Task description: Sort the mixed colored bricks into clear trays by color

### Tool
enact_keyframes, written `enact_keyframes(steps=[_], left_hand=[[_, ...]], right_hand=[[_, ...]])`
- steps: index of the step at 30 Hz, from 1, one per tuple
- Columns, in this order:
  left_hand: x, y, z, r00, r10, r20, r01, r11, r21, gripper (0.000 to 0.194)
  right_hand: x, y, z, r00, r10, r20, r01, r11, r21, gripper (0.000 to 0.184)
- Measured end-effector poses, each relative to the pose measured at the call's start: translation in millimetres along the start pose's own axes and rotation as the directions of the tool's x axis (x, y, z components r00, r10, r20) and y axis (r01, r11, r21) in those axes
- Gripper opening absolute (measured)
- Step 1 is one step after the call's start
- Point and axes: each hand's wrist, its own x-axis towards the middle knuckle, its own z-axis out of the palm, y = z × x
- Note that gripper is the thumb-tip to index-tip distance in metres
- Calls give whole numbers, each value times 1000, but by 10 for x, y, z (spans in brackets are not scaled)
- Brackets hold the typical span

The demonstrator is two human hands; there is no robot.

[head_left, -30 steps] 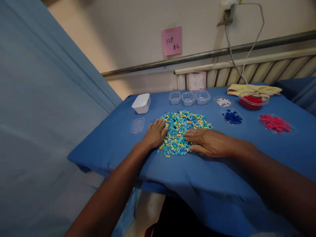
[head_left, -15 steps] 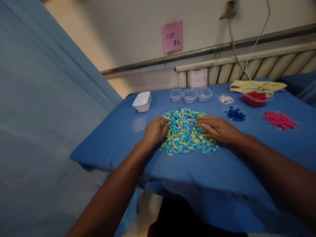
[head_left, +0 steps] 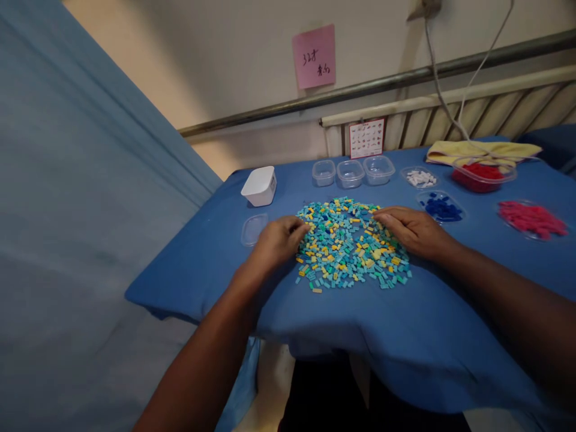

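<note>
A loose pile of small building bricks [head_left: 346,246], mostly turquoise with yellow, green and some blue ones, spreads over the blue cloth. My left hand [head_left: 279,241] rests at the pile's left edge, its fingers curved with a gap between thumb and forefinger. Along the upper right edge lies my right hand [head_left: 411,231], fingers stretched out and thumb alongside them. I see no brick held in either hand, though the undersides of both are hidden.
Behind the pile stand several clear tubs [head_left: 351,175] and a white tub [head_left: 260,187]. A clear lid [head_left: 254,230] lies left. To the right are white pieces [head_left: 420,178], dark blue bricks [head_left: 443,207], pink bricks [head_left: 533,219], a tub of red pieces [head_left: 482,176] and a yellow cloth [head_left: 486,152].
My hands are farther apart: the right has shifted right along the pile's edge, the left slightly left. The pile looks a little more spread out, and the view has shifted slightly.
</note>
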Motion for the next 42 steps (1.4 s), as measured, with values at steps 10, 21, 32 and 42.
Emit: enact_keyframes(steps=[10, 21, 32, 42], left_hand=[[-106, -483, -240, 998, 51, -42, -53, 998, -46, 24], [-235, -433, -221, 937, 195, 291, -222, 973, 62, 36], [-140, -268, -296, 919, 55, 391, -123, 981, 149, 28], [-142, -238, -271, 901, 90, 425, -176, 970, 166, 32]], right_hand=[[30, 13, 26, 984, 154, -87, -152, 988, 23, 45], [29, 1, 17, 977, 202, -73, -200, 979, 29, 48], [13, 33, 27, 981, 185, -61, -185, 983, 12, 46], [6, 12, 31, 983, 172, -67, -173, 985, -7, 46]])
